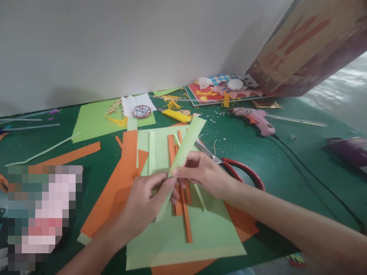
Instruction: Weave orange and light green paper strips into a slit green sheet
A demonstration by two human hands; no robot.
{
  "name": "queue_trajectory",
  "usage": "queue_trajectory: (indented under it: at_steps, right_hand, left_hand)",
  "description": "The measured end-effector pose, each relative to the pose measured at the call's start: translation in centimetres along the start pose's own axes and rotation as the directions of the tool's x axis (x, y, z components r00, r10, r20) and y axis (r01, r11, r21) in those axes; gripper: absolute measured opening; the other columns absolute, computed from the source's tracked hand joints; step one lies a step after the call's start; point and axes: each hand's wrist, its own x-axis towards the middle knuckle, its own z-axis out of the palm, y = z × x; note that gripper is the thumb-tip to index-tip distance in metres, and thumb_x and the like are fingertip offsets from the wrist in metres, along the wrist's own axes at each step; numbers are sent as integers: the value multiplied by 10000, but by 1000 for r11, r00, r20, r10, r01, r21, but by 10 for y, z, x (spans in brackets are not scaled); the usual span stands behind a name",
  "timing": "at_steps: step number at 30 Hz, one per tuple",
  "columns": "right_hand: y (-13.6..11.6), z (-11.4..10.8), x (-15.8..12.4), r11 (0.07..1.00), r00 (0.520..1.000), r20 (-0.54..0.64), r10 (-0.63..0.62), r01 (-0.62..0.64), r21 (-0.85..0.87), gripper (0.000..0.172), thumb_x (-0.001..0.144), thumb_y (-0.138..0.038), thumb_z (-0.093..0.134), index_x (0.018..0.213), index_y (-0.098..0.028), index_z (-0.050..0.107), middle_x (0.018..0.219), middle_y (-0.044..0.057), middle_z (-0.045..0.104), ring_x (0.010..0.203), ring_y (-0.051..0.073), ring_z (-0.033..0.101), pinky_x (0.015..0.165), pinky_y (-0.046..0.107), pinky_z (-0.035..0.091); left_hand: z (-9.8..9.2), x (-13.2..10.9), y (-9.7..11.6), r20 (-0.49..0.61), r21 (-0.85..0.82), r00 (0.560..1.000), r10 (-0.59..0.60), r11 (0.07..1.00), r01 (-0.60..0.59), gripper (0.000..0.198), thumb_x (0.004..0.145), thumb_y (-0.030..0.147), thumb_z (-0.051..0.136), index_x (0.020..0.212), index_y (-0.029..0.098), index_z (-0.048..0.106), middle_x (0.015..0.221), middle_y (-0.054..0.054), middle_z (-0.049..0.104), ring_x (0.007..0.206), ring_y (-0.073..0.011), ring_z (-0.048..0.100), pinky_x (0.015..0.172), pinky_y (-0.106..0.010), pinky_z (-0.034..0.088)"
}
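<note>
My left hand (145, 202) and my right hand (200, 172) meet over a pile of paper, both pinched on one long light-green paper strip (187, 143). The strip slants from the upper right down to the lower left, and its lower end passes between my left fingers. Under the hands lie light-green sheets (200, 233), orange sheets (114, 191) and thin orange strips (186, 217). Red-handled scissors (243, 172) lie just behind my right wrist.
On the green table (286, 160) lie a pink glue gun (258, 120) with a black cord, a yellow cutter (174, 114), a round dish of googly eyes (142, 111), woven paper crafts (223, 89) and a leaning cardboard box (304, 46). A white wall stands behind.
</note>
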Motion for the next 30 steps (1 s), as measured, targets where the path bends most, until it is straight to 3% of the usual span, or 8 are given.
queue_trajectory:
  at_steps: [11, 30]
  right_hand:
    - [-9, 0, -3, 993, 1000, 1, 23, -23, -115, 243, 650, -298, 754, 591, -135, 584, 528, -18, 575, 506, 82, 517, 453, 208, 346]
    - [-2, 0, -2, 998, 998, 61, 12, -8, -60, 296, 636, -374, 761, 544, -146, 596, 480, -13, 585, 469, 112, 560, 470, 244, 407]
  left_hand:
    - [0, -2, 0, 7, 63, 999, 36, 997, -36, 290, 920, 298, 416, 712, 170, 570, 634, 9, 648, 585, -119, 633, 582, -217, 468]
    - [3, -1, 1, 14, 100, 999, 35, 994, -36, 267, 905, 279, 425, 785, 169, 636, 659, -3, 665, 601, -129, 637, 582, -224, 470]
